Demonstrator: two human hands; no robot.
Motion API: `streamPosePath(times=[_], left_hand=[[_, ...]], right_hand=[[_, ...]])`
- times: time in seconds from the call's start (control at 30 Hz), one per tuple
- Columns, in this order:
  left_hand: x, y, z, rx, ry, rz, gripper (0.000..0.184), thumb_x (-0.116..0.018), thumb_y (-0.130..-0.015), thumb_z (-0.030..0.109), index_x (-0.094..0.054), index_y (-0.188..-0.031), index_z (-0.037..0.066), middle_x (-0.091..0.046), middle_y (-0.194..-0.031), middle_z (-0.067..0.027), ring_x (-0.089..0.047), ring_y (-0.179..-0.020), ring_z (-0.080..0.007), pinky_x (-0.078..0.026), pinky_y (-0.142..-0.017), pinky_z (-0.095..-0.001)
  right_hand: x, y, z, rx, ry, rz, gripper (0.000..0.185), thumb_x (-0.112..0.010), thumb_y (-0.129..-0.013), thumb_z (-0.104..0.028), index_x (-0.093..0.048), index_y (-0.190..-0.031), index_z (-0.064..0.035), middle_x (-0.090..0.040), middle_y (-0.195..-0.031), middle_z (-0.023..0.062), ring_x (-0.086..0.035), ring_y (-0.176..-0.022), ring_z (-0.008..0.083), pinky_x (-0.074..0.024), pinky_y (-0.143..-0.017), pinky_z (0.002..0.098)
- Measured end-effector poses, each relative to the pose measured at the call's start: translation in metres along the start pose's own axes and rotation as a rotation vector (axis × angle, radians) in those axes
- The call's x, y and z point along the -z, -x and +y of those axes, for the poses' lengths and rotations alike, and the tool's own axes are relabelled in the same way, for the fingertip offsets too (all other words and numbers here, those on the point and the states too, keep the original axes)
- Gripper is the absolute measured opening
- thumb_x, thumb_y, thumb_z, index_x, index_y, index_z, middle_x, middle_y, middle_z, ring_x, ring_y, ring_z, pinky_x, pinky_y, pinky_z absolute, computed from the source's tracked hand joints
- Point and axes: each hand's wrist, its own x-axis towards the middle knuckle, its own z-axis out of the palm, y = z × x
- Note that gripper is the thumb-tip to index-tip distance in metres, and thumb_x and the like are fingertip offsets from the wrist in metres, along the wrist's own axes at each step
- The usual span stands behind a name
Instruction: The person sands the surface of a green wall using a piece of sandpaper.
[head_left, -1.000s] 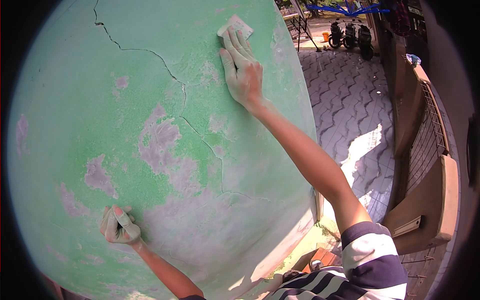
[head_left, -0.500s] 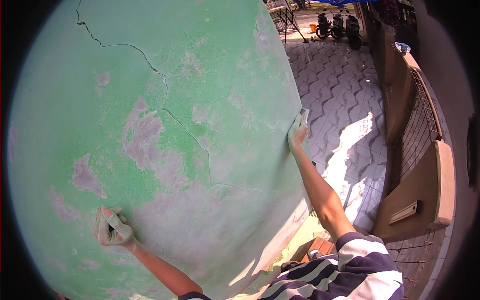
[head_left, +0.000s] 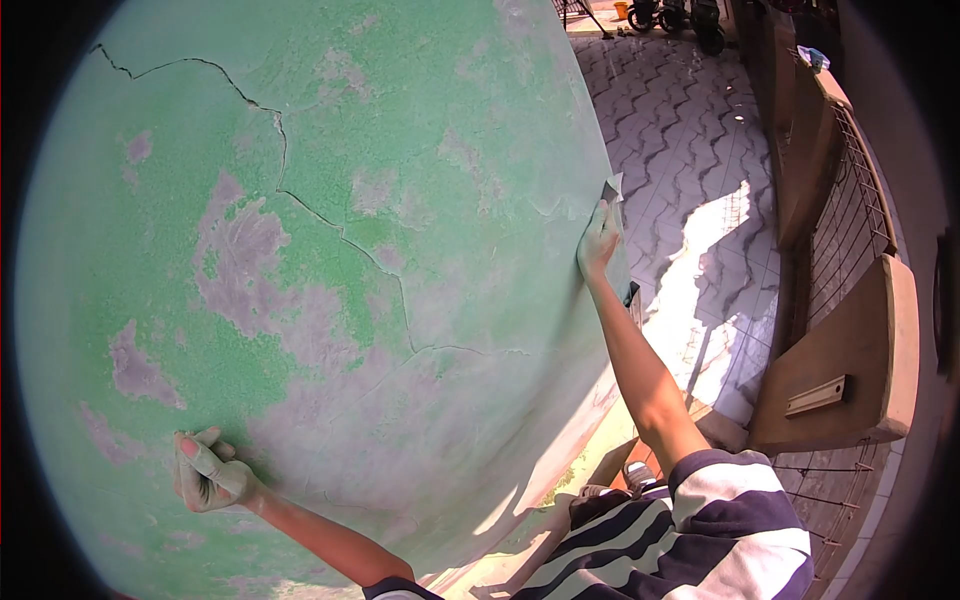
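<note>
A green wall [head_left: 330, 240] with pale, worn patches fills most of the head view. A jagged crack [head_left: 345, 232] runs down across it. At the wall's right edge, my right hand [head_left: 601, 240] is closed on a thin grey-and-white folded sheet, which looks like sandpaper [head_left: 613, 188]. Its upper corner sticks out above my fingers. Low on the left, my left hand [head_left: 212, 470] is curled shut close to the wall surface and coated in pale dust. Whatever its fingers may hold is hidden.
Beyond the wall's edge lies a tiled floor [head_left: 670, 130] with a sunlit strip. Several parked motorbikes [head_left: 680, 18] stand at the far end. On the right runs a low brown wall [head_left: 840, 350] with metal grilles [head_left: 845, 200]. One shoe [head_left: 638, 474] shows below me.
The view has tilted down and shifted slightly right, so the wall's marks sit further left. More of the folded sheet shows above my right hand. My left hand stays curled.
</note>
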Motion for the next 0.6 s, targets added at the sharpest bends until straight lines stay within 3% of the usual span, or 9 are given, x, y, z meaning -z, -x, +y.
streamPosePath(times=[0.17,0.23,0.3,0.37,0.4,0.47,0.5,0.57,0.6], left_hand=[[-0.007,-0.004,0.004,-0.069,0.001,-0.005,0.049,-0.053,-0.105,0.015,-0.061,-0.062,-0.006,-0.039,-0.048,-0.0028,-0.035,-0.044,-0.0117,-0.023,-0.046,-0.0293],[-0.007,-0.004,0.002,-0.068,0.002,-0.006,0.049,-0.053,-0.105,0.015,-0.061,-0.062,-0.006,-0.038,-0.048,-0.0029,-0.035,-0.044,-0.0119,-0.023,-0.046,-0.0294],[-0.005,-0.004,0.001,-0.070,-0.003,-0.030,0.049,-0.053,-0.105,0.015,-0.061,-0.062,-0.006,-0.038,-0.048,-0.0030,-0.035,-0.044,-0.0120,-0.023,-0.046,-0.0294],[-0.007,-0.003,0.002,-0.061,0.006,0.008,0.049,-0.053,-0.106,0.015,-0.060,-0.062,-0.007,-0.039,-0.048,-0.0030,-0.035,-0.044,-0.0124,-0.023,-0.046,-0.0297],[-0.007,-0.002,0.001,-0.060,0.009,0.008,0.049,-0.053,-0.106,0.015,-0.060,-0.062,-0.007,-0.039,-0.048,-0.0030,-0.035,-0.044,-0.0124,-0.023,-0.046,-0.0297],[-0.005,-0.001,-0.001,-0.076,-0.046,0.022,0.050,-0.053,-0.106,0.016,-0.060,-0.062,-0.007,-0.039,-0.048,-0.0032,-0.035,-0.044,-0.0123,-0.023,-0.046,-0.0294],[-0.005,-0.001,-0.001,-0.077,-0.046,0.017,0.050,-0.053,-0.106,0.016,-0.060,-0.062,-0.007,-0.039,-0.048,-0.0032,-0.035,-0.044,-0.0123,-0.023,-0.046,-0.0294],[-0.005,-0.003,0.002,-0.050,0.002,0.013,0.050,-0.054,-0.106,0.016,-0.060,-0.062,-0.006,-0.040,-0.048,-0.0030,-0.035,-0.044,-0.0123,-0.024,-0.046,-0.0291],[-0.006,-0.003,0.002,-0.052,-0.002,0.019,0.050,-0.054,-0.106,0.016,-0.060,-0.062,-0.006,-0.040,-0.048,-0.0030,-0.035,-0.044,-0.0123,-0.024,-0.046,-0.0291]], right_hand=[[-0.007,-0.053,0.102,-0.159,0.051,0.380,0.054,-0.046,-0.104,-0.040,-0.064,-0.133,0.0022,-0.065,-0.134,0.0237,-0.063,-0.124,0.0379,-0.0455,-0.105,0.0429],[-0.026,-0.052,0.038,0.082,-0.054,0.477,0.053,-0.048,-0.103,-0.037,-0.062,-0.135,0.0022,-0.062,-0.139,0.0211,-0.060,-0.129,0.0366,-0.0430,-0.109,0.0399],[-0.017,-0.015,-0.073,0.055,-0.171,0.191,0.055,-0.047,-0.104,-0.036,-0.055,-0.141,0.0044,-0.048,-0.155,0.0156,-0.047,-0.144,0.0329,-0.0350,-0.116,0.0354],[-0.033,-0.004,-0.114,0.402,-0.180,0.117,0.050,-0.047,-0.106,-0.032,-0.056,-0.140,0.0040,-0.050,-0.153,0.0192,-0.045,-0.145,0.0323,-0.0343,-0.117,0.0343],[-0.040,0.006,-0.125,0.403,-0.179,0.120,0.050,-0.047,-0.106,-0.032,-0.056,-0.140,0.0040,-0.050,-0.153,0.0192,-0.045,-0.145,0.0323,-0.0343,-0.117,0.0343],[-0.047,0.026,-0.135,0.851,-0.201,0.072,0.047,-0.048,-0.107,-0.029,-0.057,-0.138,0.0053,-0.051,-0.151,0.0226,-0.043,-0.146,0.0313,-0.0328,-0.118,0.0333],[-0.045,0.020,-0.116,0.846,-0.200,0.072,0.047,-0.048,-0.107,-0.029,-0.057,-0.138,0.0053,-0.051,-0.151,0.0226,-0.043,-0.146,0.0313,-0.0328,-0.118,0.0333],[-0.035,-0.004,-0.061,0.528,-0.135,0.075,0.048,-0.049,-0.109,-0.035,-0.065,-0.125,0.0078,-0.073,-0.116,0.0251,-0.069,-0.106,0.0306,-0.0482,-0.096,0.0394],[-0.025,-0.004,-0.042,0.422,-0.101,0.093,0.046,-0.049,-0.108,-0.032,-0.060,-0.133,0.0057,-0.067,-0.127,0.0244,-0.066,-0.117,0.0333,-0.0465,-0.101,0.0390]])
